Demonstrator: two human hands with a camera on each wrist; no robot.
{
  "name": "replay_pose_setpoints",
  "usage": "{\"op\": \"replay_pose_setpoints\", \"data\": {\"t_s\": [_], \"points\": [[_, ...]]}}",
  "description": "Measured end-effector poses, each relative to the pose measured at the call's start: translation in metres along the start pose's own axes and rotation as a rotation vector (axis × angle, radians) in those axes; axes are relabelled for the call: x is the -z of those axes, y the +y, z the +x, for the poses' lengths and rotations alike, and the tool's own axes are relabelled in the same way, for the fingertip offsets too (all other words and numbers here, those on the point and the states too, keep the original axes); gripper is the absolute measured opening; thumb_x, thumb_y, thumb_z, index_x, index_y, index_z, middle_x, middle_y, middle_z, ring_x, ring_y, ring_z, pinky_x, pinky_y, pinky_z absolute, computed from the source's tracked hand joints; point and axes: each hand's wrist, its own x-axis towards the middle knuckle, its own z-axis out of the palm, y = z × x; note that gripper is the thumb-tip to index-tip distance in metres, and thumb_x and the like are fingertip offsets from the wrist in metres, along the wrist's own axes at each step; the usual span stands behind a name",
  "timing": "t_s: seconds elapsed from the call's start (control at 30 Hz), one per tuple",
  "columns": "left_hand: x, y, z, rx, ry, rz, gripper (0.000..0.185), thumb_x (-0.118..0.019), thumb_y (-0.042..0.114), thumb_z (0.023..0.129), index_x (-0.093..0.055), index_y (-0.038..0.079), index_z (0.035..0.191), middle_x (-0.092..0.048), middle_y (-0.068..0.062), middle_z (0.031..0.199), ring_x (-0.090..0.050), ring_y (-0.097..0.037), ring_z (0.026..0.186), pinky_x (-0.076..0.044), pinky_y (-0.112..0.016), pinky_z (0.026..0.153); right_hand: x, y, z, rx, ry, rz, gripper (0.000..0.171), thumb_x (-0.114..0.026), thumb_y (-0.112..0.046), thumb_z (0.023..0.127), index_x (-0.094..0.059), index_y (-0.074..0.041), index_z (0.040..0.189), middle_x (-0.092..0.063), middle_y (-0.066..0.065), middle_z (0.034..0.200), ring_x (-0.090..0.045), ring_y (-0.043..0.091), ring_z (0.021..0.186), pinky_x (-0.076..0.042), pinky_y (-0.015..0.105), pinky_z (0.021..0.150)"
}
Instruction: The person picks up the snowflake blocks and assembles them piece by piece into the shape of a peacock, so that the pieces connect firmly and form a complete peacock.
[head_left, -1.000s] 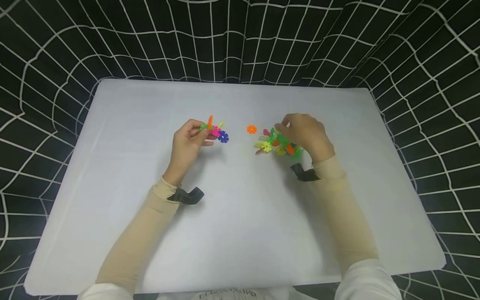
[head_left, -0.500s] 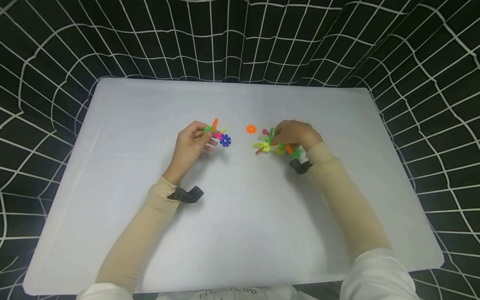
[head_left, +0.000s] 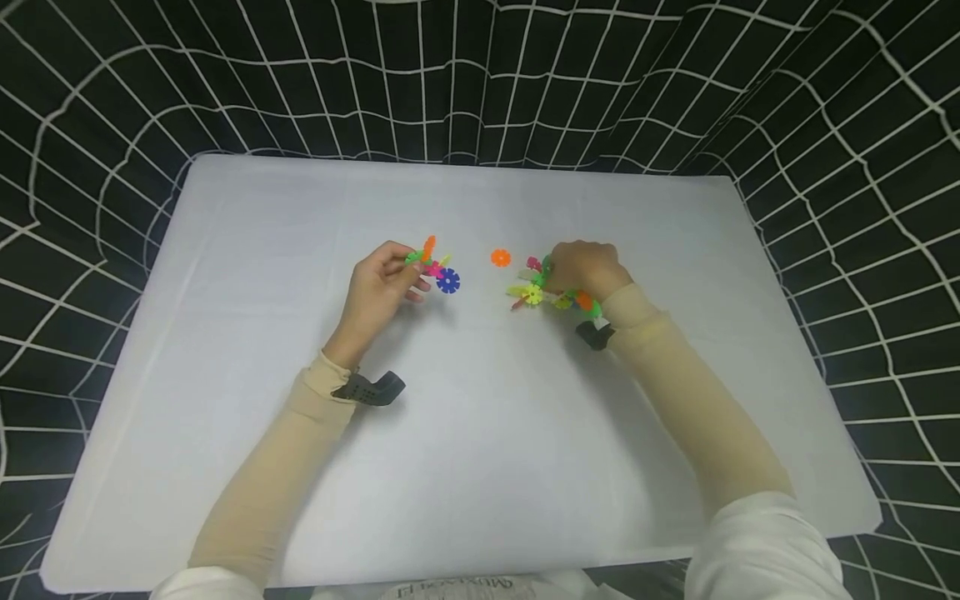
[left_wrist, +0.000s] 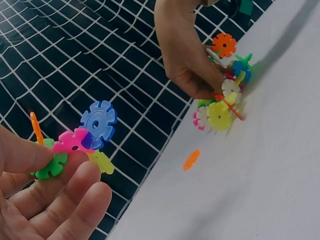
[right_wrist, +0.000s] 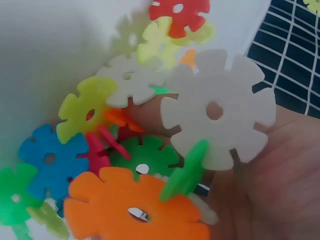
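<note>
My left hand (head_left: 375,287) pinches a small cluster of joined notched plastic discs between thumb and fingers, above the table. A green disc (left_wrist: 52,166) sits at the fingertips, with an orange disc (left_wrist: 37,128), a pink disc (left_wrist: 74,141), a blue disc (left_wrist: 99,124) and a yellow disc (left_wrist: 102,162) attached. My right hand (head_left: 585,268) reaches down into a pile of such discs (head_left: 532,293), fingers bent. Its fingertips are hidden among the pieces, so a hold on any disc cannot be made out. Close to the right wrist camera are a whitish disc (right_wrist: 220,110) and an orange disc (right_wrist: 130,205).
A single orange disc (head_left: 501,258) lies flat on the white table (head_left: 480,433) between my hands. Black cloth with a white grid (head_left: 480,83) surrounds the table. Dark wrist cameras (head_left: 371,389) sit on both sleeves.
My right hand has come down and slightly left, deeper into the pile. The left hand shifted slightly and still holds its cluster. The lone orange disc has stayed put.
</note>
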Motion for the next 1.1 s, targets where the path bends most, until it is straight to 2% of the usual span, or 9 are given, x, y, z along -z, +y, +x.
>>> {"op": "replay_pose_setpoints", "data": {"t_s": [0.2, 0.37, 0.47, 0.57, 0.67, 0.8, 0.9, 1.0, 1.1], "points": [[0.000, 0.000, 0.001, 0.003, 0.001, 0.001, 0.017, -0.057, 0.003, 0.101, -0.057, -0.005, 0.116, -0.071, -0.028, 0.109, -0.070, -0.008, 0.076, -0.061, -0.024, 0.068, -0.006, 0.006, -0.003, 0.013, 0.032, 0.041, 0.022, -0.065, -0.032, 0.091, -0.069, -0.011, 0.086, -0.058, 0.005, 0.079, -0.052, 0.025, 0.077, -0.043, 0.045, 0.079], [0.001, 0.000, 0.001, 0.016, 0.010, 0.005, 0.018, -0.057, 0.004, 0.101, -0.057, -0.004, 0.117, -0.071, -0.026, 0.107, -0.070, -0.009, 0.078, -0.061, -0.024, 0.068, -0.012, 0.018, -0.005, 0.051, 0.098, 0.169, 0.024, -0.062, -0.028, 0.093, -0.075, -0.010, 0.101, -0.063, 0.007, 0.089, -0.054, 0.025, 0.080, -0.043, 0.039, 0.071], [0.002, 0.000, 0.001, 0.026, 0.012, 0.006, 0.019, -0.057, 0.005, 0.101, -0.057, -0.003, 0.118, -0.070, -0.026, 0.107, -0.070, -0.011, 0.079, -0.061, -0.024, 0.068, -0.014, 0.028, -0.007, 0.119, 0.113, 0.341, 0.027, -0.060, -0.028, 0.096, -0.073, -0.009, 0.109, -0.067, 0.008, 0.101, -0.057, 0.025, 0.088, -0.048, 0.037, 0.076], [0.002, 0.000, 0.001, 0.029, 0.007, 0.002, 0.019, -0.057, 0.005, 0.101, -0.057, -0.004, 0.118, -0.071, -0.024, 0.106, -0.070, -0.011, 0.079, -0.061, -0.024, 0.068, -0.017, 0.032, -0.011, 0.176, 0.117, 0.571, 0.026, -0.060, -0.031, 0.098, -0.070, -0.011, 0.111, -0.069, 0.010, 0.109, -0.061, 0.026, 0.097, -0.051, 0.037, 0.085], [0.003, 0.001, 0.000, 0.041, 0.002, -0.023, 0.019, -0.059, 0.006, 0.101, -0.058, -0.003, 0.117, -0.074, -0.011, 0.098, -0.070, -0.009, 0.077, -0.061, -0.024, 0.068, -0.024, 0.028, -0.018, 0.224, 0.158, 0.803, 0.027, -0.062, -0.032, 0.099, -0.065, -0.012, 0.117, -0.068, 0.010, 0.117, -0.063, 0.027, 0.105, -0.051, 0.036, 0.091], [0.001, 0.004, -0.003, 0.061, -0.019, -0.119, 0.016, -0.061, 0.008, 0.099, -0.061, -0.001, 0.112, -0.074, 0.006, 0.088, -0.067, -0.010, 0.074, -0.062, -0.027, 0.069, -0.037, 0.012, -0.026, 0.329, 0.247, 1.097, 0.031, -0.061, -0.019, 0.099, -0.058, -0.008, 0.128, -0.062, 0.007, 0.126, -0.060, 0.019, 0.112, -0.054, 0.025, 0.091], [-0.003, 0.009, -0.007, 0.071, -0.049, -0.206, 0.013, -0.062, 0.010, 0.099, -0.063, 0.002, 0.108, -0.074, 0.005, 0.086, -0.066, -0.012, 0.074, -0.063, -0.030, 0.071, -0.048, -0.001, -0.032, 0.424, 0.265, 1.307, 0.043, -0.059, -0.005, 0.097, -0.051, -0.007, 0.139, -0.063, 0.003, 0.125, -0.063, 0.014, 0.104, -0.059, 0.022, 0.084], [-0.007, 0.014, -0.011, 0.079, -0.079, -0.258, 0.014, -0.063, 0.014, 0.099, -0.065, 0.002, 0.107, -0.073, 0.002, 0.085, -0.065, -0.013, 0.073, -0.063, -0.033, 0.072, -0.055, -0.014, -0.039, 0.504, 0.264, 1.438, 0.052, -0.061, 0.002, 0.094, -0.049, -0.006, 0.144, -0.066, 0.000, 0.123, -0.069, 0.015, 0.096, -0.062, 0.025, 0.080], [-0.012, 0.020, -0.014, 0.077, -0.096, -0.272, 0.017, -0.064, 0.016, 0.099, -0.066, 0.001, 0.107, -0.072, 0.001, 0.084, -0.064, -0.013, 0.073, -0.063, -0.033, 0.072, -0.056, -0.025, -0.044, 0.566, 0.303, 1.437, 0.051, -0.064, 0.002, 0.092, -0.053, -0.005, 0.141, -0.063, -0.001, 0.131, -0.064, 0.015, 0.110, -0.061, 0.024, 0.084]]}}
